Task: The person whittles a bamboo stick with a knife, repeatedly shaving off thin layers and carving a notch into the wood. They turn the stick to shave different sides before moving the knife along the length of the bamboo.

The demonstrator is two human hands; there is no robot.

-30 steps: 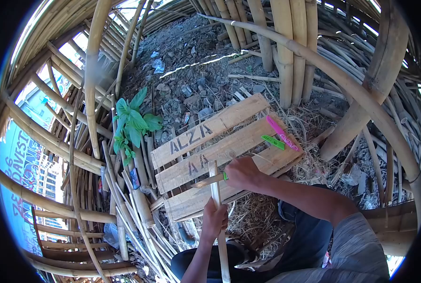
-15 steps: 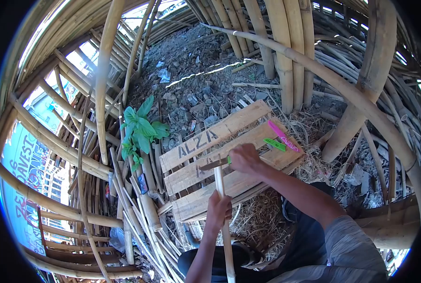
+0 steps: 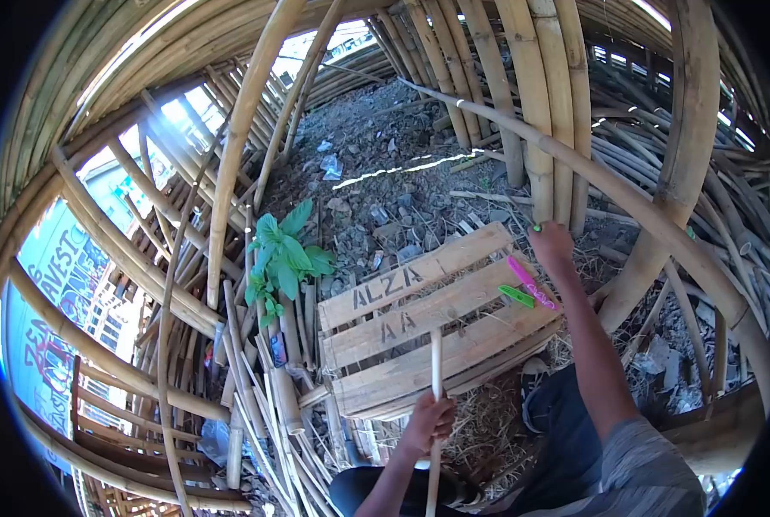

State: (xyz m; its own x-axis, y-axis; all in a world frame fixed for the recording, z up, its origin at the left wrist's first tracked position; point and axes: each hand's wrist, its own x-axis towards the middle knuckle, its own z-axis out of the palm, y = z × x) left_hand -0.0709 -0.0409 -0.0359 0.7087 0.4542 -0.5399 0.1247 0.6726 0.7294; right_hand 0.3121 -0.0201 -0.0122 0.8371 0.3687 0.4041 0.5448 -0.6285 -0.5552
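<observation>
My left hand (image 3: 430, 423) is closed round a pale bamboo stick (image 3: 436, 366), which stands nearly upright in front of the wooden crate (image 3: 428, 332). Out to the right, past the crate's back right corner, my right hand (image 3: 552, 243) is closed on a knife, of which the green handle end (image 3: 537, 227) shows; its blade is hard to make out. On the crate's right side lie a pink tool (image 3: 523, 276) and a green tool (image 3: 517, 296), close together.
Split bamboo strips (image 3: 268, 422) lean left of the crate, near a leafy green plant (image 3: 286, 256). Bamboo posts (image 3: 536, 112) rise behind, and a long pole (image 3: 566, 155) slants across the right. Rubble (image 3: 376, 202) covers the ground beyond.
My right hand has moved from the stick's top out to the right and upward with the knife. My left hand still holds the stick. The whole view has shifted.
</observation>
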